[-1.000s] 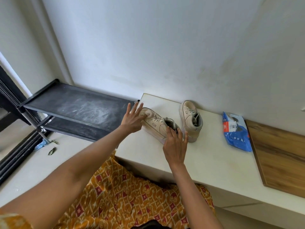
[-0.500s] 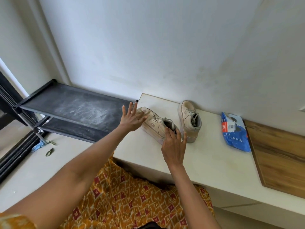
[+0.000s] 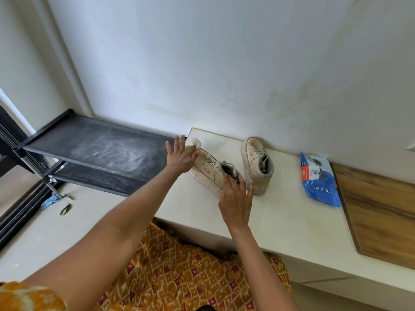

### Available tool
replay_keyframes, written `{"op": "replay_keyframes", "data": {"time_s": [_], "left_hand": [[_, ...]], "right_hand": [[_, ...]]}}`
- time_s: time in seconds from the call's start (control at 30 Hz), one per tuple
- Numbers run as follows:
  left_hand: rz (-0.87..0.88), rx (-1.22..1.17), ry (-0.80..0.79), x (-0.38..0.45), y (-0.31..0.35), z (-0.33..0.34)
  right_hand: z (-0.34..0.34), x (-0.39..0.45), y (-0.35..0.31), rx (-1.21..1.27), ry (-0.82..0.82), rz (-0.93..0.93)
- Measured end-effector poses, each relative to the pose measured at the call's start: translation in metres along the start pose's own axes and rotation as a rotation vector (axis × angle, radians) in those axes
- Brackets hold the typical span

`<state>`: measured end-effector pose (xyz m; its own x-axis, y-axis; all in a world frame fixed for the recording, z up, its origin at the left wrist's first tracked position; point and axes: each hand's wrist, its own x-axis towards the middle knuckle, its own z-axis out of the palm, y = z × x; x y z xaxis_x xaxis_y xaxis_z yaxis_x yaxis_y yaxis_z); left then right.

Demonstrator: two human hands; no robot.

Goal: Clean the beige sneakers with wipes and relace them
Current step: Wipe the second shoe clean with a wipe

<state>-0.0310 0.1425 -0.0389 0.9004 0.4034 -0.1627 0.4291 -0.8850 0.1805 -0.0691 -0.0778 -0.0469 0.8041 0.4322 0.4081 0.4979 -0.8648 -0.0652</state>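
Fingers (image 3: 177, 144) of left hand (image 3: 180, 157) splayed, wipe (image 3: 195, 143) under palm on near sneaker (image 3: 210, 170); right hand (image 3: 235, 202) loosely cupping its heel.

A plain white wall (image 3: 224, 63) with faint stains stands behind a cream ledge (image 3: 280, 221) that meets a wooden board (image 3: 381, 216) on the right, and on the left – a dusty black rack (image 3: 101, 149) over the pale floor (image 3: 33, 243).

We reach both bare arms forward. Our left hand (image 3: 181, 158) is spread flat, fingers splayed and pointing up and away, palm pressing down. Our right hand (image 3: 235, 199) is arched, fingertips curled downward, wrist bent.
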Motion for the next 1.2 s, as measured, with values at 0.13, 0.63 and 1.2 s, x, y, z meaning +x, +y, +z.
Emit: {"op": "replay_keyframes", "data": {"time_s": [0.13,0.63,1.2], "left_hand": [[-0.009,0.026,0.032,-0.002,0.001,-0.002],[0.146,-0.038,0.103,-0.061,-0.024,0.034],[0.128,0.011,-0.055,-0.026,-0.005,0.01]], "right_hand": [[0.001,0.0,0.0,0.007,-0.007,0.006],[-0.01,0.014,0.009,-0.072,-0.037,0.028],[-0.011,0.013,0.011,-0.088,-0.056,0.031]]}}
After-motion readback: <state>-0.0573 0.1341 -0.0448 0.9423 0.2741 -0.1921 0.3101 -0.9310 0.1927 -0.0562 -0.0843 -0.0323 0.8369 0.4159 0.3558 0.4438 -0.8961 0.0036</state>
